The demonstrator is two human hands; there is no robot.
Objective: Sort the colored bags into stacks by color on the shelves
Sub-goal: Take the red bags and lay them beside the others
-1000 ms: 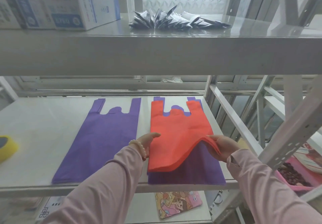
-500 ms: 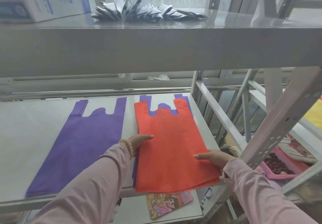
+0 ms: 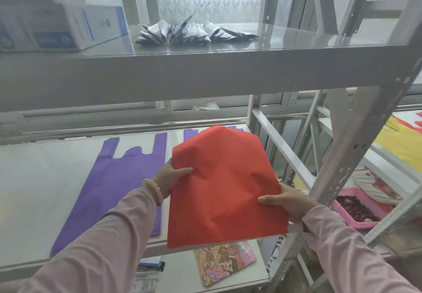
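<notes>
A red bag [image 3: 223, 187] is lifted off the middle shelf [image 3: 45, 192] and tilted toward me. My left hand [image 3: 170, 178] grips its left edge with the thumb on top. My right hand [image 3: 285, 201] grips its right edge, thumb on the front. A purple bag [image 3: 116, 185] lies flat on the shelf to the left. Behind the red bag only the handle tops of a second purple bag [image 3: 190, 134] show; the rest is hidden.
A grey upper shelf [image 3: 205, 69] carries white-and-blue boxes [image 3: 75, 25] and a pile of silvery packets [image 3: 189, 33]. Slanted metal braces [image 3: 280, 146] stand at right. A pink basket [image 3: 363, 208], a yellow-and-red sheet [image 3: 402, 142] and a cartoon pad [image 3: 225, 262] lie lower down.
The red bag lay flat on the purple one with my hands at its edges; both hands have now lifted it off the shelf and tilted it toward me.
</notes>
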